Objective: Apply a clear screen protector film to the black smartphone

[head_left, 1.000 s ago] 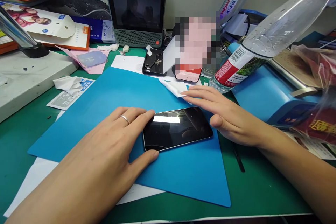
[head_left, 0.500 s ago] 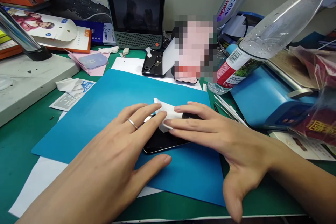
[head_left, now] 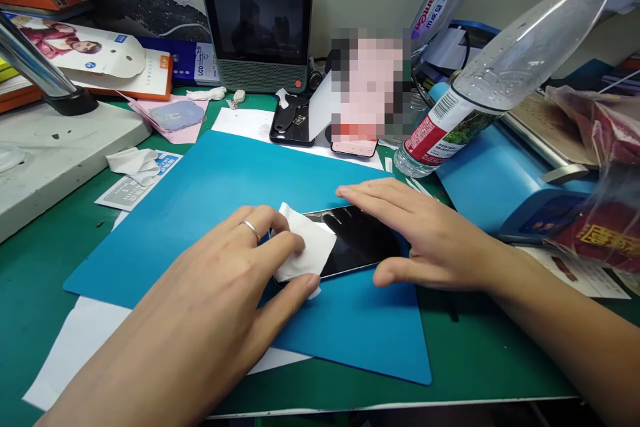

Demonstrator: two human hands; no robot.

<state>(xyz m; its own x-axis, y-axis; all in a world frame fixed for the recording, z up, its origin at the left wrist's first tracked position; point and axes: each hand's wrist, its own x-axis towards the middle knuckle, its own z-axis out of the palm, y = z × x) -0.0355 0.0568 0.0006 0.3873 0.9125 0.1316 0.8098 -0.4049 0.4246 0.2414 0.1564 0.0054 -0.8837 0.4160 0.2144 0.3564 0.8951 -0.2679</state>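
Observation:
A black smartphone (head_left: 357,240) lies screen up on the blue mat (head_left: 200,173), its glass showing reflections. Over its left end is a white wipe (head_left: 313,243), pinned under the curled fingers of my left hand (head_left: 240,260). That hand wears a ring, and its thumb rests at the near edge of the wipe. Around the phone's right end sits my right hand (head_left: 430,233), fingers stretched and thumb apart, with nothing in it. Whether it touches the phone's edge I cannot tell.
Behind the mat stand a smart display (head_left: 257,20), a dark phone (head_left: 293,123) and a lit phone (head_left: 355,147), partly blurred out. A tilted plastic bottle (head_left: 453,120) and a blue device (head_left: 515,193) are at right. A lamp base (head_left: 65,160) and crumpled tissue (head_left: 135,163) lie left.
My right hand has left the wipe and moved right to the phone's far end. My left hand now has the wipe, spread flatter over the phone's left end. More of the screen shows.

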